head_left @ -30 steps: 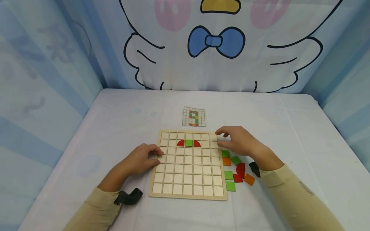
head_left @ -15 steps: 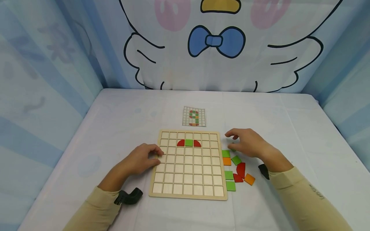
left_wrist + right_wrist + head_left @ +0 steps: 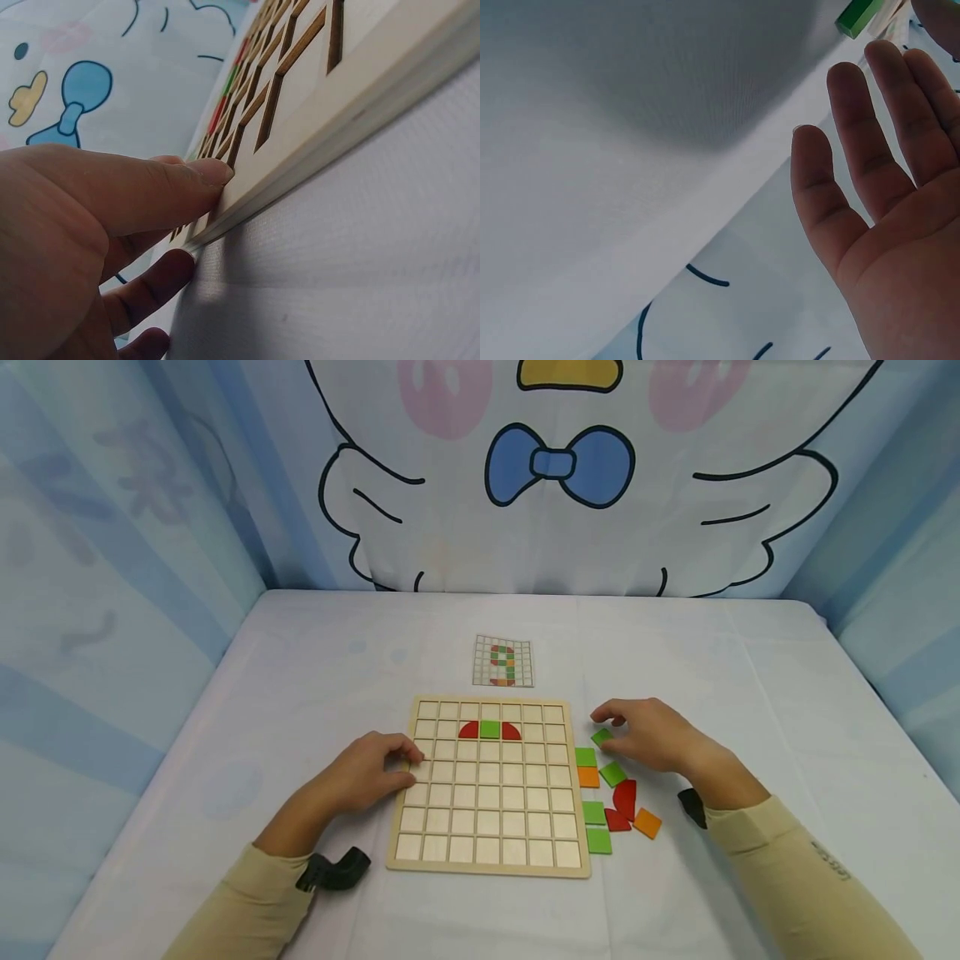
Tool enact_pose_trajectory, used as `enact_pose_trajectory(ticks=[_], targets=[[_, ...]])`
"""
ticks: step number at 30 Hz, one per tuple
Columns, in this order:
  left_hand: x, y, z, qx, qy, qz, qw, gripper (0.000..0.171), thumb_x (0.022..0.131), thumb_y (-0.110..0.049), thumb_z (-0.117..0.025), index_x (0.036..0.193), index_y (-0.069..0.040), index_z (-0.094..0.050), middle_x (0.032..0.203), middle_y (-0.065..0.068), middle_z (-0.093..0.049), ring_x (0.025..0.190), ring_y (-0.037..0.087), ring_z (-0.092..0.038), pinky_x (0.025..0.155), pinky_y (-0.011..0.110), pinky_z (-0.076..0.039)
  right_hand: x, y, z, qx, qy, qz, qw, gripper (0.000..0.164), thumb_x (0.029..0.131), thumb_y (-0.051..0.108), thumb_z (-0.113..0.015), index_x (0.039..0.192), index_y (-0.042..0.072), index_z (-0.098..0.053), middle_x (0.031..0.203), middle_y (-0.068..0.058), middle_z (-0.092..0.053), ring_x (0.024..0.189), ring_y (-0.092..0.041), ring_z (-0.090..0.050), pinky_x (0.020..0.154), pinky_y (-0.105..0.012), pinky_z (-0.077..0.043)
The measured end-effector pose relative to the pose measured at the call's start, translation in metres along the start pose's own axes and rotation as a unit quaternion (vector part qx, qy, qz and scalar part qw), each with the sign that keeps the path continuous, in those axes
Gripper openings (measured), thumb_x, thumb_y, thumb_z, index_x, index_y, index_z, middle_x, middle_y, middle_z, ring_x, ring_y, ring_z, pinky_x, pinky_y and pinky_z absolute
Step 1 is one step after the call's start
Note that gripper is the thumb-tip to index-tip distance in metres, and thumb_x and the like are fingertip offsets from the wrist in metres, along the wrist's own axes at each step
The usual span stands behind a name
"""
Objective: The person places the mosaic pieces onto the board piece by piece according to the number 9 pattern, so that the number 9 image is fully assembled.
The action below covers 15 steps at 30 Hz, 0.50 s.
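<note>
A wooden grid board [image 3: 487,789] lies on the table, holding a green square [image 3: 490,730] between two red rounded pieces [image 3: 468,730]. My left hand [image 3: 367,774] holds the board's left edge, with the thumb [image 3: 202,176] lying on the frame in the left wrist view. Beyond the board's right side, my right hand [image 3: 652,735] hovers with loosely bent fingers over a green tile [image 3: 602,737]. In the right wrist view its fingers [image 3: 851,112] are spread and fairly straight, and nothing shows in its grip.
Right of the board lie several loose pieces: green squares [image 3: 594,813], orange squares [image 3: 647,823] and red rounded ones [image 3: 625,797]. A small card [image 3: 503,661] with a coloured grid pattern lies behind the board. A printed curtain [image 3: 555,543] hangs behind the table.
My right hand has moved away from the board's upper right corner, rightward and slightly nearer, to above a green tile. My left hand and the board stay put.
</note>
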<state>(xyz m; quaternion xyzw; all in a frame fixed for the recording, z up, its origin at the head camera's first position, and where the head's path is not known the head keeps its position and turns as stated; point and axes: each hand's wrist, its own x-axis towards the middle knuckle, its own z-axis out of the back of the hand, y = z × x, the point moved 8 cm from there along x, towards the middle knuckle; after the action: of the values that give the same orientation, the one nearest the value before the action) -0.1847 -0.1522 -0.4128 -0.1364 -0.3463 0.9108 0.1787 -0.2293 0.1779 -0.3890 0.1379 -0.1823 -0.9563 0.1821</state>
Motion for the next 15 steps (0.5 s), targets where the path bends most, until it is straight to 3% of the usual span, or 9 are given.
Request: enact_pose_trajectory(ticks=[15], targets=[[0.0007,0.0009,-0.0001,-0.005,0.001,-0.004,1.0000,0.013,0.092,-0.009,-0.071,0.105,-0.011,-0.069,0.108,0.001,-0.064,0.106,0.024,-0.057,0.092,0.046,-0.044,-0.0023,-0.0026,-0.0040,-0.002,0.001,0.005,1.000,0.033,0.089,0.011,-0.072,0.122,0.005,-0.067,0.114,-0.010,-0.067,0.106,-0.032,-0.058,0.096,-0.053,-0.045]])
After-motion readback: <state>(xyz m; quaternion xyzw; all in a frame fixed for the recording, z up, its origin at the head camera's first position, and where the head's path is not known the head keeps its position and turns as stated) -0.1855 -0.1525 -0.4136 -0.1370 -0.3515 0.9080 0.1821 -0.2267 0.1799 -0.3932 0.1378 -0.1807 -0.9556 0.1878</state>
